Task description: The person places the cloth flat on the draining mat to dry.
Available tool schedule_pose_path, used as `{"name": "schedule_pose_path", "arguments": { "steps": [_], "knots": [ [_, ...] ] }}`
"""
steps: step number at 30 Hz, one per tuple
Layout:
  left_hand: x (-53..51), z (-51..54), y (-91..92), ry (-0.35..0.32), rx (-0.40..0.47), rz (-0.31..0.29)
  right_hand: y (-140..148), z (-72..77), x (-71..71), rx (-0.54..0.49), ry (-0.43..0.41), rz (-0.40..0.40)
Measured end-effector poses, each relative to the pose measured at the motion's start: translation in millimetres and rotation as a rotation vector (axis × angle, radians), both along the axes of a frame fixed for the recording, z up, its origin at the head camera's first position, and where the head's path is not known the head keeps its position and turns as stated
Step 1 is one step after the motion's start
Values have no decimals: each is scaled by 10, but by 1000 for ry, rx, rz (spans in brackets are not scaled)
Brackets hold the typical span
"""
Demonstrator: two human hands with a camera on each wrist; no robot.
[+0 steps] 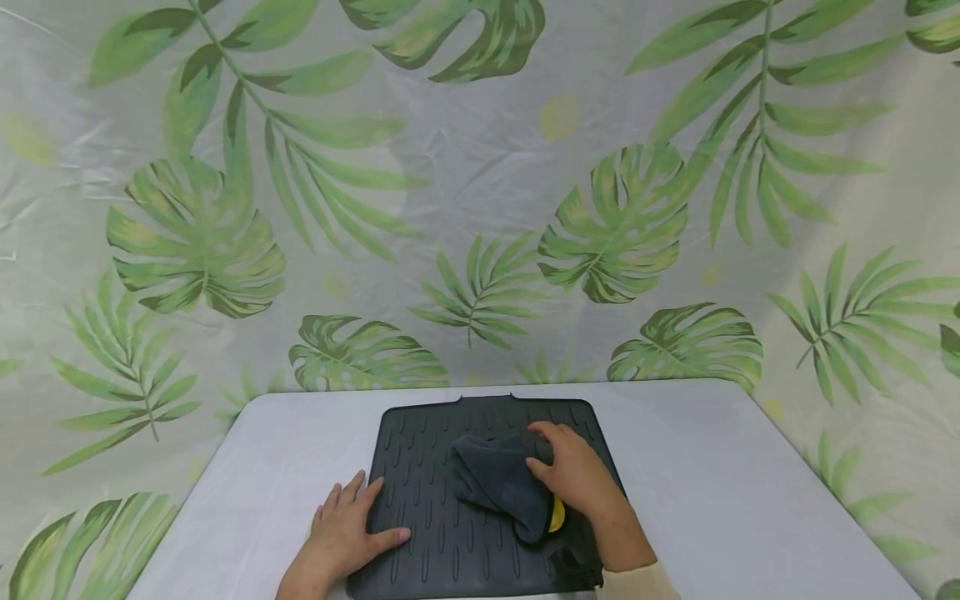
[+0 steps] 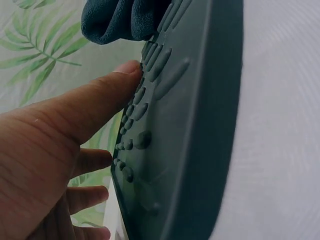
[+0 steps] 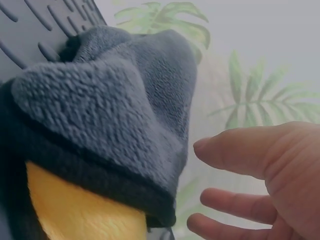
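The fingers of the left hand (image 1: 339, 532) are spread at the mat's nine o'clock edge, with the thumb on top. The right hand (image 1: 579, 473) is near the mat's two o'clock, its fingers bent a little and apart. The close view shows a small gap between its thumb and the cloth (image 1: 498, 479), so it does not look like a pinch.

The cloth lies bunched on the dark mat (image 1: 408, 492), close to the middle. The job seems to be working the cloth over the bumpy mat. To do it well, I would press the left thumb down so nothing slides, then take a good, flat bunch of cloth (bumps can snag it).

A yellow bit (image 1: 557, 515) peeks out at the cloth's four o'clock; I cannot tell what it is. A black shape (image 1: 566, 567) at the mat's five o'clock is too dark to name.
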State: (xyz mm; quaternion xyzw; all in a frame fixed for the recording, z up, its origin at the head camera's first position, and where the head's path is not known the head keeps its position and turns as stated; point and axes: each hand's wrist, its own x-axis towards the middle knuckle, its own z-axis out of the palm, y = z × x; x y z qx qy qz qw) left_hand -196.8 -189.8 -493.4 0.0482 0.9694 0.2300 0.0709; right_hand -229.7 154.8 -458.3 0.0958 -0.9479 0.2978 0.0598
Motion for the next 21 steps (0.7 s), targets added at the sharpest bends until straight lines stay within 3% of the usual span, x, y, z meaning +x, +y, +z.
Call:
{"name": "schedule_pose_path", "arguments": {
  "steps": [10,21],
  "knots": [
    [14,30,47,126,43,-33,93,29,-14,-15,-40,-26],
    [76,63,226,188,137,-45,141,27,-6,7,-53,-37]
  ]
}}
